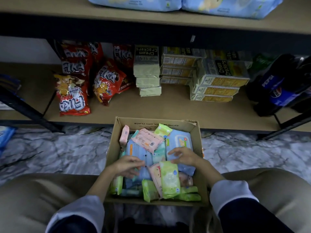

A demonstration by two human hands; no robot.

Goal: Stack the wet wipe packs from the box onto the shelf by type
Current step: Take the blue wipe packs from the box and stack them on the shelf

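An open cardboard box (198, 137) stands on the floor between my knees, filled with several wet wipe packs in pink, green and blue. A pink pack (147, 139) lies on top at the back, a green pack (170, 179) leans near the front, and a large blue pack (179, 138) lies at the right. My left hand (127, 166) hovers over a blue pack (134, 148) on the left with fingers loosely bent. My right hand (184, 155) reaches over the large blue pack, fingers spread. Neither hand plainly grips anything.
The lower shelf (168, 108) ahead holds red Fika snack bags (74, 96), stacked cream cracker packs (217, 81) and Pepsi bottles (279, 88). An upper shelf carries large blue packs (232, 5). Marbled floor (58, 152) surrounds the box.
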